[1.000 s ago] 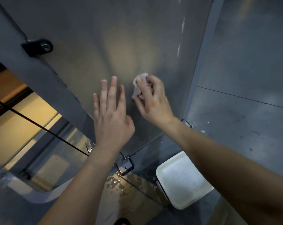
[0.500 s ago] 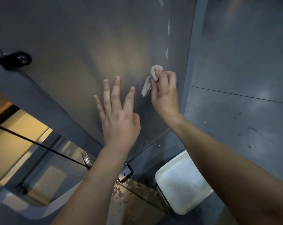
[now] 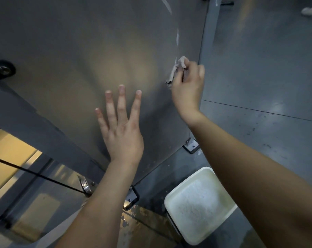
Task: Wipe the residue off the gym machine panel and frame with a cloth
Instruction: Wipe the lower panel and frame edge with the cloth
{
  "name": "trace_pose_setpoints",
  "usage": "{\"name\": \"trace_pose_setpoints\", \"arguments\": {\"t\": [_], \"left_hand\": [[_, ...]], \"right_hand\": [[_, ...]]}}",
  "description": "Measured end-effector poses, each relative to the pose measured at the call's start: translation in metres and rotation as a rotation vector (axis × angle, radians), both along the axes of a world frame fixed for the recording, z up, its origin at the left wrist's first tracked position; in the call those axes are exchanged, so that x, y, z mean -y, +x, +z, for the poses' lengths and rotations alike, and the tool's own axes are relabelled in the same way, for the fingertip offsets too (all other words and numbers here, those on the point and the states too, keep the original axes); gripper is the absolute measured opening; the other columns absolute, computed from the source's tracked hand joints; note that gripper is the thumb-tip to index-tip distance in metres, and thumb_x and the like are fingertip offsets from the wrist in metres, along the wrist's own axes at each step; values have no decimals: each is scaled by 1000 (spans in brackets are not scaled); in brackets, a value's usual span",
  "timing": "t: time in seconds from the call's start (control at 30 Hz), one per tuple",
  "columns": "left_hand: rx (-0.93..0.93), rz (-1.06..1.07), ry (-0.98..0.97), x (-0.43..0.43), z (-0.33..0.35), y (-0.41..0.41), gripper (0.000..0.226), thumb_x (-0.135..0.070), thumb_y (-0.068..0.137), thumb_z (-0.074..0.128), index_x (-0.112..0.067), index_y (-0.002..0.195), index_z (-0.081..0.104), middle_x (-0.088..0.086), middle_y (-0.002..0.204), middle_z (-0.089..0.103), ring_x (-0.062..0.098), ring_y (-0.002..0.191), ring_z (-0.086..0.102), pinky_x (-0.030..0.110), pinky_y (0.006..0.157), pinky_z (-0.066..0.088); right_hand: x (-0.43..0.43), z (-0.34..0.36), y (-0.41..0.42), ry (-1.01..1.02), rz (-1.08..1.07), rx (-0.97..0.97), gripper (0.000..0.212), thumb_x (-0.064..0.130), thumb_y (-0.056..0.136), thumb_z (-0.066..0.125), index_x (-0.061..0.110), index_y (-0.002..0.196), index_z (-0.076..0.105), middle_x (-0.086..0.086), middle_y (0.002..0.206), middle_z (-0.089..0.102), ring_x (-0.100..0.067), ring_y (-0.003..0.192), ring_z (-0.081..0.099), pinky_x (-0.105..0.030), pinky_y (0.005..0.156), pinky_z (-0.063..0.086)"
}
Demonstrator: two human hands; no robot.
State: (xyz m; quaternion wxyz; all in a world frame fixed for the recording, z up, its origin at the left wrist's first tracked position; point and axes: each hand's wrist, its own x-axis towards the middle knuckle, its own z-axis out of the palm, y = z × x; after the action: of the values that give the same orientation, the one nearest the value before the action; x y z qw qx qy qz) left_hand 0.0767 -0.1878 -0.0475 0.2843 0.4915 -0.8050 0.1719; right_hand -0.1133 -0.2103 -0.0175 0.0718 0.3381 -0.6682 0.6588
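Right hand (image 3: pixel 187 85) is up against the grey panel (image 3: pixel 80 51), fingers curled tight round a crumpled pale cloth (image 3: pixel 176 68), which sits pressed to the metal near the panel's right edge, just beside the upright frame (image 3: pixel 208 33). White streaks of residue (image 3: pixel 177 37) run up the panel right above the cloth. Left hand (image 3: pixel 122 133) lies flat on the panel lower down – fingers straight, spread wide, holding nothing. Down on the floor (image 3: pixel 259 86), a white tub (image 3: pixel 204 170) of foamy liquid sits near the panel's base.
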Motion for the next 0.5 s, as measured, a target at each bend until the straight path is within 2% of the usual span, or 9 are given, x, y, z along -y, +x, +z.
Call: {"name": "trace_pose_setpoints", "arguments": {"t": [0.03, 0.13, 0.2, 0.27, 0.33, 0.43, 0.5], "left_hand": [[-4, -3, 3, 0, 0, 0, 103, 5, 80, 62, -38, 162, 17, 1, 171, -5, 23, 150, -33, 49, 119, -21], [-11, -13, 9, -1, 2, -2, 99, 0, 80, 62, -36, 162, 20, 2, 171, -3, 24, 150, -32, 52, 120, -19], [-12, -29, 33, -7, 6, -4, 94, -6, 78, 61, -33, 161, 25, 4, 171, -3, 28, 152, -30, 56, 120, -16], [-13, -52, 58, -14, 14, -5, 86, -12, 78, 60, -29, 158, 35, 7, 171, 1, 33, 155, -20, 60, 120, -13], [-24, -64, 45, -19, 25, -5, 76, -14, 79, 59, -26, 153, 44, 10, 170, 8, 35, 157, -9, 60, 121, -10], [-27, -74, -6, -25, 42, -4, 68, -15, 80, 57, -23, 147, 51, 12, 169, 16, 35, 157, -4, 58, 123, -9], [32, -122, -40, -22, 53, -6, 66, -14, 79, 59, -21, 144, 54, 12, 168, 19, 35, 157, -2, 59, 123, -8]], "right_hand": [[0, -1, 10, -9, 20, -4, 21, 13, 100, 53, 3, 114, 65, -8, 104, 46, -14, 75, 55, -11, 74, 46], [-18, -16, 30, 76, 197, -224, 17, 12, 101, 52, 4, 111, 63, -2, 99, 43, -15, 73, 56, -25, 73, 51], [-18, -12, 11, 89, 161, -229, 13, 4, 99, 54, 0, 106, 65, 2, 94, 42, -14, 75, 53, -11, 74, 45], [-5, 3, -5, 46, 9, -73, 17, 4, 97, 55, -2, 107, 67, -5, 98, 44, -14, 73, 51, 2, 73, 34], [0, 10, 1, 35, -20, 42, 19, 8, 99, 55, -1, 113, 66, -8, 102, 45, -4, 69, 48, 2, 71, 32], [-16, -8, 25, 71, 109, -103, 15, 12, 102, 55, 2, 109, 65, -7, 100, 44, -2, 70, 41, -9, 69, 36], [-26, -15, 23, 95, 184, -191, 11, 9, 101, 57, 1, 104, 64, -5, 98, 43, -2, 73, 42, -5, 70, 36]]}}
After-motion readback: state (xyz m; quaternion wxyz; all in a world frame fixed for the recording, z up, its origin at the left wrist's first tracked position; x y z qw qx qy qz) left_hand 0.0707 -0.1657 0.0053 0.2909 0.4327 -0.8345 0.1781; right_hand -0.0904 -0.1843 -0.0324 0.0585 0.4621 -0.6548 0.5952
